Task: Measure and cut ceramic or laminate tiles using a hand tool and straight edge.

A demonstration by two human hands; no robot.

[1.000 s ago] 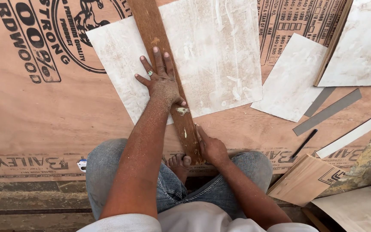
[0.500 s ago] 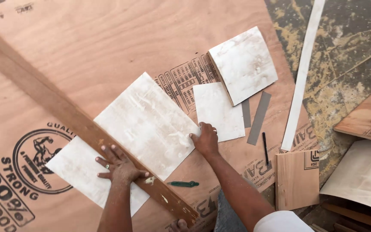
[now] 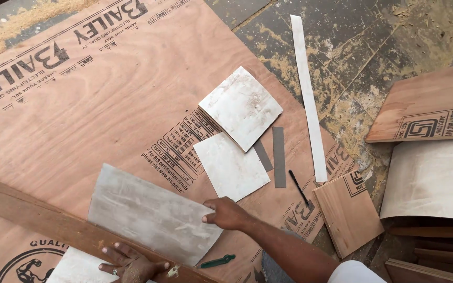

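Sheet lifted—left hand seemingly half cropped.

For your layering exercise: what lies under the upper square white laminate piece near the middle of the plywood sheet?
Under the upper square piece lies the printed plywood sheet. A grey strip pokes out from beneath its lower edge, and that edge meets the lower square piece. How far either runs underneath is hidden.

A ring sits on the left grip; white sleeve on the right arm.
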